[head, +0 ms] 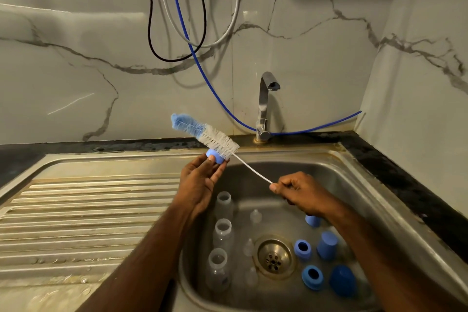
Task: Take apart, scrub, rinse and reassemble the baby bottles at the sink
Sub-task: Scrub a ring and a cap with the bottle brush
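Hands meet above the far left rim of the sink (354, 159). Left hand (200, 182) pinches a blue ring (215, 157) at its fingertips. Right hand (301, 192) grips the wire handle of a bottle brush (205, 132), whose bristles lie against the ring and slant up to the left. Down in the basin, three clear bottles (222, 233) stand in a row on the left, clear teats (255, 215) sit near the drain (274, 257), and blue rings and caps (326, 244) lie on the right. Tap (266, 104) stands at the far edge.

Three clear bottles (222, 233) stand open-mouthed in the basin, blue collars (303, 249) and caps (327, 245) right of them.
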Tool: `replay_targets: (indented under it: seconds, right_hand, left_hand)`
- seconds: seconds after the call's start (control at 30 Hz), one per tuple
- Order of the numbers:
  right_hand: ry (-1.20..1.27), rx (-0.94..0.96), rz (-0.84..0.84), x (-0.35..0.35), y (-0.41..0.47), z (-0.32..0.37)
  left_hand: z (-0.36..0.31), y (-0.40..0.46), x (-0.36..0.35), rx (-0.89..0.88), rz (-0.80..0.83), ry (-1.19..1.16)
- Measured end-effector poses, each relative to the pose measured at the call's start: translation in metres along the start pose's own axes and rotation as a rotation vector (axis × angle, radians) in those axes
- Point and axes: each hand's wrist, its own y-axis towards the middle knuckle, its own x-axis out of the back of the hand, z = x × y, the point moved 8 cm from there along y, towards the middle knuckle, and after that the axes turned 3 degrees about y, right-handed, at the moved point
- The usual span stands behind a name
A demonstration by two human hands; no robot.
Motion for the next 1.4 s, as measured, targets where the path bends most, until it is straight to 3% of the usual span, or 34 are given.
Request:
replay_targets:
  seconds: [0.13,0.3,0.5,0.67,0.83,1.0,1.2,1.4]
  right_hand:
    - [-0.069,0.027,-0.116,-0.006,0.003,0.011]
    - [0.023,-0.029,0.023,-0.002,-0.001,0.000]
    - [-0.047,0.003,-0.121,-0.003,0.004,0.008]
    - [0.103,-0.102,0.047,-0.003,-0.002,-0.003]
    - [-0.091,0.025,-0.110,-0.005,0.001,0.011]
    - [-0.071,-0.010,-0.027,0.003,0.003,-0.001]
    - [-0.081,0.043,-0.123,0.003,0.003,0.006]
    - [-0.063,0.015,-0.027,0.009,0.001,-0.001]
  left_hand:
    - [0.013,-0.004,-0.013,0.025,0.060,0.175]
    - [0.000,0.001,0.003,-0.012,-0.052,0.014]
    - [0.012,-0.007,-0.012,0.084,0.044,0.033]
    - [0.005,-0.002,-0.005,0.071,0.045,-0.077]
    - [0.013,-0.007,-0.018,0.074,0.076,0.003]
    - [-0.001,-0.002,-0.007,0.035,0.037,-0.125]
    - [0.008,-0.005,-0.012,0.065,0.068,0.060]
    - [-0.004,-0.001,-0.004,0.016,0.045,0.021]
